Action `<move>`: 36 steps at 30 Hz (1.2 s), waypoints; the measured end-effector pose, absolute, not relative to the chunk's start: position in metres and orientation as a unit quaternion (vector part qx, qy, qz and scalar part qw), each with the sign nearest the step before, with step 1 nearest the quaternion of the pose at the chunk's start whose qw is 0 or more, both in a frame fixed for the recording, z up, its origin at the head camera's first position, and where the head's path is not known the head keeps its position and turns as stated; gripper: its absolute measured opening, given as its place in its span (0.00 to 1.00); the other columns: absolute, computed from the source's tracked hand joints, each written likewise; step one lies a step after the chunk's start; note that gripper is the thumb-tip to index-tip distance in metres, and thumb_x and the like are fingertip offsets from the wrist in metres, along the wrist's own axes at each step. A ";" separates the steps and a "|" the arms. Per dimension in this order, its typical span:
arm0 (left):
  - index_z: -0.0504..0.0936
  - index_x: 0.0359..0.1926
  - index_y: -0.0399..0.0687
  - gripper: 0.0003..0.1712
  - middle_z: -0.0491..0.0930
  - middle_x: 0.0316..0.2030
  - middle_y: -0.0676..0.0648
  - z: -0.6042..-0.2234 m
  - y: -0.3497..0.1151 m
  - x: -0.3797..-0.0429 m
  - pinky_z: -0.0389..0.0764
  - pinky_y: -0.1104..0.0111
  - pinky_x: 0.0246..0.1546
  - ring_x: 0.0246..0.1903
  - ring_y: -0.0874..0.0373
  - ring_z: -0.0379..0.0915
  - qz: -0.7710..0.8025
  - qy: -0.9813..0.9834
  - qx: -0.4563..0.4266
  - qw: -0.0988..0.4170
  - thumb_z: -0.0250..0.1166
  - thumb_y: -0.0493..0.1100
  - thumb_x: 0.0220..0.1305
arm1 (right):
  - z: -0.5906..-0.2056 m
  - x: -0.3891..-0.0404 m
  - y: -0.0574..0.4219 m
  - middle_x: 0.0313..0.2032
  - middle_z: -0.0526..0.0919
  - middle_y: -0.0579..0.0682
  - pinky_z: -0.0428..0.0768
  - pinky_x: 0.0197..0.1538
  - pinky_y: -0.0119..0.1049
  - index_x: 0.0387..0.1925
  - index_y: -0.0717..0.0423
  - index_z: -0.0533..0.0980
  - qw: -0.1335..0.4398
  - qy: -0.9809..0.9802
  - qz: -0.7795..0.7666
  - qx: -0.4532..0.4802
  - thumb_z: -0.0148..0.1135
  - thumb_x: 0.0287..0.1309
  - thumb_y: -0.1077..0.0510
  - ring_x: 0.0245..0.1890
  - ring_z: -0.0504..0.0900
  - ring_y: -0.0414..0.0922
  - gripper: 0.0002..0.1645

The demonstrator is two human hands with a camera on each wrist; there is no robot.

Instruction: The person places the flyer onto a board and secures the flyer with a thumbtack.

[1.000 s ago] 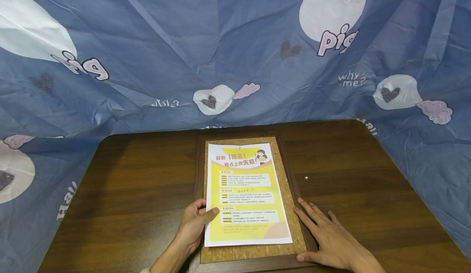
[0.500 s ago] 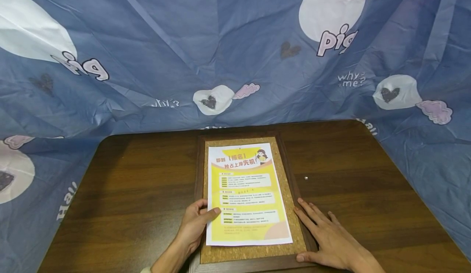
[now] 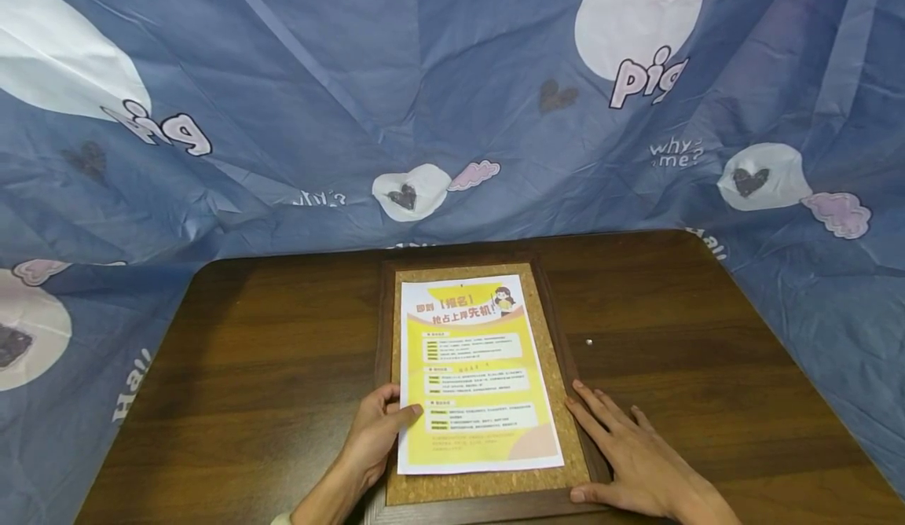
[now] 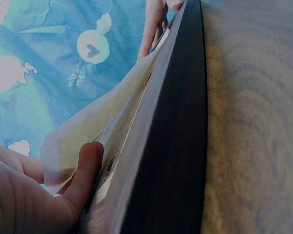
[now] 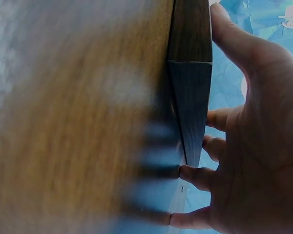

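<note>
A yellow and white printed poster (image 3: pixel 481 446) lies over a cork board (image 3: pixel 481 486) with a dark wooden frame (image 3: pixel 488 506). At its top edge is a small dark spot, too small to make out. My left hand (image 3: pixel 372 435) pinches the poster's left edge, thumb on top. In the left wrist view, the poster's sheet (image 4: pixel 68 151) is raised off the board along that side. My right hand (image 3: pixel 632 462) rests on the frame's right side near the lower corner, fingers spread; in the right wrist view, its thumb (image 5: pixel 229 34) and fingertips touch the frame and table.
A small shiny silvery piece (image 3: pixel 589 342) lies on the brown wooden table (image 3: pixel 672 336), right of the frame. Behind the table hangs a blue printed cloth (image 3: pixel 318 116), which also comes down along both sides.
The poster's lower left corner has shifted slightly right, and its top left corner sits a little lower. Both hands stay nearly in place.
</note>
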State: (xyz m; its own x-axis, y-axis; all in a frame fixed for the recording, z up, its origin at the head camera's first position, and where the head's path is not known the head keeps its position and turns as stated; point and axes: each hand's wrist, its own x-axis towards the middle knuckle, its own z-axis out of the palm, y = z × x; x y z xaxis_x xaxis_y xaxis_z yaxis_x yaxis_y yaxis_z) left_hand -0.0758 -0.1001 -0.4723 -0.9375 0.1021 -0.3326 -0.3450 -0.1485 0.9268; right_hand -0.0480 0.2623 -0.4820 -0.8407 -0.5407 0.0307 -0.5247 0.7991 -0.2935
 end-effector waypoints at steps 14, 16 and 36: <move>0.67 0.56 0.20 0.22 0.84 0.39 0.32 -0.473 -0.103 -0.076 0.83 0.66 0.32 0.34 0.50 0.84 0.739 0.650 -0.095 0.149 0.58 0.30 0.65 | -0.483 -0.048 0.261 0.77 0.48 0.54 0.66 0.50 0.77 0.76 0.54 0.56 0.024 0.948 -0.145 -0.282 0.59 0.50 0.21 0.67 0.63 0.68 0.63; 0.67 0.57 0.21 0.22 0.84 0.38 0.34 -0.471 -0.104 -0.075 0.83 0.66 0.31 0.33 0.51 0.83 0.730 0.661 -0.101 0.139 0.58 0.31 0.65 | -0.483 -0.048 0.261 0.77 0.48 0.55 0.66 0.50 0.77 0.76 0.54 0.56 0.021 0.948 -0.143 -0.283 0.59 0.50 0.21 0.67 0.63 0.68 0.63; 0.72 0.61 0.32 0.25 0.81 0.51 0.34 -0.450 -0.151 -0.051 0.81 0.58 0.46 0.46 0.45 0.81 0.552 0.831 -0.062 -0.002 0.63 0.33 0.63 | -0.482 -0.048 0.261 0.77 0.49 0.54 0.66 0.49 0.77 0.76 0.53 0.57 0.023 0.947 -0.145 -0.285 0.59 0.50 0.21 0.68 0.63 0.65 0.63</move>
